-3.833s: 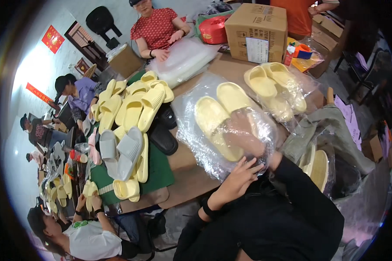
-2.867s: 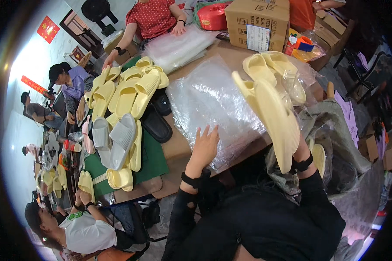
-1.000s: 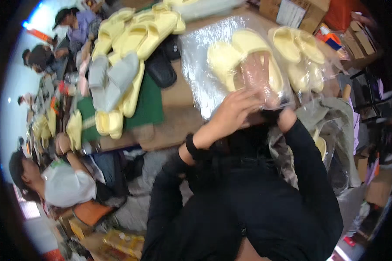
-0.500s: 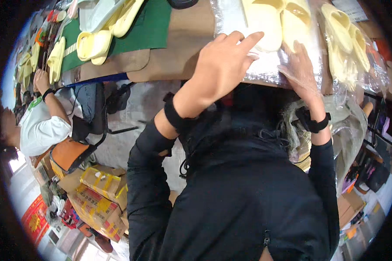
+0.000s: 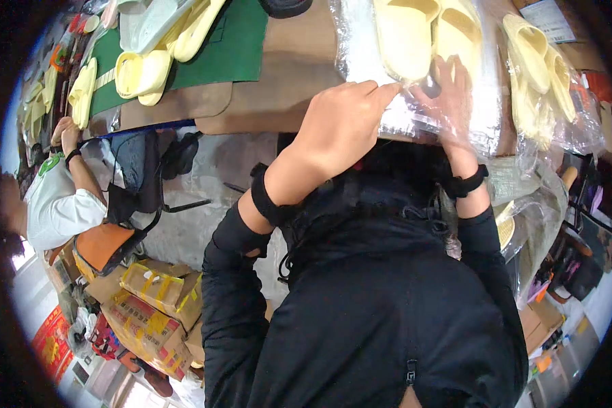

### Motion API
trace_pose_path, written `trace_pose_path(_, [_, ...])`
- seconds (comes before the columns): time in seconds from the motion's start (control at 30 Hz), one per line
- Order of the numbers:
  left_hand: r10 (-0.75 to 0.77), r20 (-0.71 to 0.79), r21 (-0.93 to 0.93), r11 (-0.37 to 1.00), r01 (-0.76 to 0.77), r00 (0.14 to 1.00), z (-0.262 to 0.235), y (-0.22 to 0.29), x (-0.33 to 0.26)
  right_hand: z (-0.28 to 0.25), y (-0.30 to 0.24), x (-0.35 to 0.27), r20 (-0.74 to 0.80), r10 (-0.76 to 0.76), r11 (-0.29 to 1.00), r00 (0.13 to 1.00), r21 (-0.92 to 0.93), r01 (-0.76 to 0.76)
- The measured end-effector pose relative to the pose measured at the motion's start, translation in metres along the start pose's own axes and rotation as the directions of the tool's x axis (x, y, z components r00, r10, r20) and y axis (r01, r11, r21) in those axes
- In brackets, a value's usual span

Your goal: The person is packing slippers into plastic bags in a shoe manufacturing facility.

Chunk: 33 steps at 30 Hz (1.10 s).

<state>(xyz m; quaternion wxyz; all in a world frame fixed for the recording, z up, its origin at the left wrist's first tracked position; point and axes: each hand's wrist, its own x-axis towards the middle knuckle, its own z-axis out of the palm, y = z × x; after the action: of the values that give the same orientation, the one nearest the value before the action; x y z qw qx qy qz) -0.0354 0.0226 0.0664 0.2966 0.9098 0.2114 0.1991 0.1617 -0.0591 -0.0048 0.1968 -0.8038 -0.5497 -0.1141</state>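
Observation:
Two pale yellow slippers [image 5: 406,51] lie side by side in a clear plastic bag [image 5: 352,51] at the table's near edge. My left hand [image 5: 343,126] has its fingers curled and fingertips pinched at the bag's film, just below the left slipper's toe. My right hand [image 5: 452,102] shows hazily through the clear film, fingers apart, reaching up to the toe of the right slipper. It looks to be inside the bag, though whether it is in or under the film is hard to tell. Black bands circle both my wrists.
Another bagged yellow pair [image 5: 534,68] lies to the right. More yellow slippers [image 5: 143,75] and a pale grey one [image 5: 146,24] rest on a green mat [image 5: 241,58] at left. A co-worker [image 5: 61,204] sits left, near taped cardboard boxes [image 5: 146,326].
My right hand has moved inward and up behind the film toward the right slipper's toe. My left hand has lowered slightly, and its raised index finger has closed in to a pinch.

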Motion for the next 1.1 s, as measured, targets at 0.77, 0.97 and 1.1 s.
trace_pose_path(0.77, [-0.027, 0.229, -0.639, 0.75, 0.171, 0.973, 0.006, 0.04, 0.029, -0.064, -0.006, -0.051, 0.697, -0.147, -0.453, 0.702, 0.584, -0.674])
trace_pose_path(0.97, [0.094, 0.355, -0.67, 0.72, 0.183, 0.93, -0.01, 0.056, 0.022, -0.051, -0.002, -0.028, 0.679, -0.004, -0.816, 0.734, 0.422, -0.395])
trace_pose_path(1.1, [0.176, 0.476, -0.714, 0.649, 0.262, 0.861, -0.006, 0.049, 0.019, -0.036, -0.002, -0.025, 0.795, 0.275, -0.402, 0.541, 0.606, -0.686])
